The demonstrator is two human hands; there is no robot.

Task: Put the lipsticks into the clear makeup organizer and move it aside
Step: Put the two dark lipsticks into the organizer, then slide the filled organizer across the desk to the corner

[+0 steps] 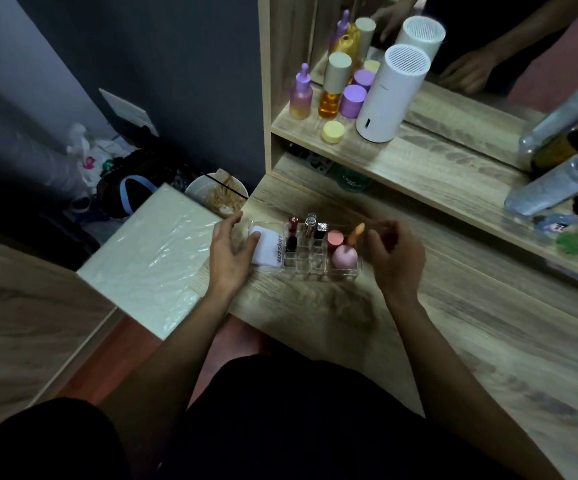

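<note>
Setting: home bedroom, dressing-table corner. Wood-grain worktop (454,306) with raised shelf (419,150) and mirror (488,46) behind; shelf carries cosmetic bottles (331,95), purple jars (352,101) and 1 white cylindrical appliance (389,95). Waste bin (216,197) on floor against dark wall.

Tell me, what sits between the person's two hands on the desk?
In the head view, the clear makeup organizer sits between the left hand and right hand, holding lipsticks and a pink sponge.

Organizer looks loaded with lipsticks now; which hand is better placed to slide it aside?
Left, probably. The left hand already rests against the clear organizer's left end, its fingers on the white pad there. The right hand hovers loosely curled beside the right end, apparently holding nothing.
</note>
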